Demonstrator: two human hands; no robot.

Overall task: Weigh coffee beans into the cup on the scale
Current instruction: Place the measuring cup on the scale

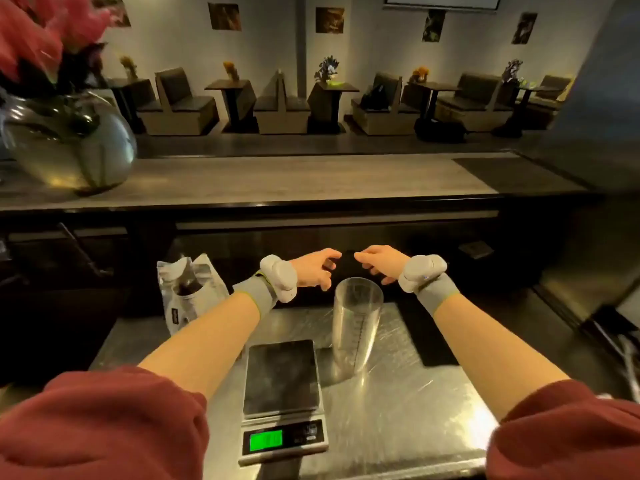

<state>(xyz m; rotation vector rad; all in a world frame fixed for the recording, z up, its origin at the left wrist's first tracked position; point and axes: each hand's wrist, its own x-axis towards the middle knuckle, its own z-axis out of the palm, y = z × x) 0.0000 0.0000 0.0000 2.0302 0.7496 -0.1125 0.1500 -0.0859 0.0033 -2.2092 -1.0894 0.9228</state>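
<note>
Head view: my left hand (313,268) and right hand (379,263) are both stretched out at twelve o'clock, past the cup (355,327), with their fingertips almost meeting. The fingers of both are loosely spread and a little curved, and I can see nothing gripped in either. There is a dark shape between the fingertips, too dim for me to tell what it is.

The clear cup stands upright on the steel counter (415,393), just beside the scale (281,375) at about two o'clock from its platform, so it is not on the scale yet. The scale's green display (266,441) is lit, but I cannot read the digits. The open bag of beans (188,289) stands at ten o'clock from the scale, well apart from the cup.

As I judge it, the step is getting the cup onto the platform. I should take it low around the wall with my right hand, since it is tall and could tip. It should go down in the middle of the platform, and the display should read zero before I pour. My left hand can then tilt the bag slowly over the rim, letting beans trickle near the target.
</note>
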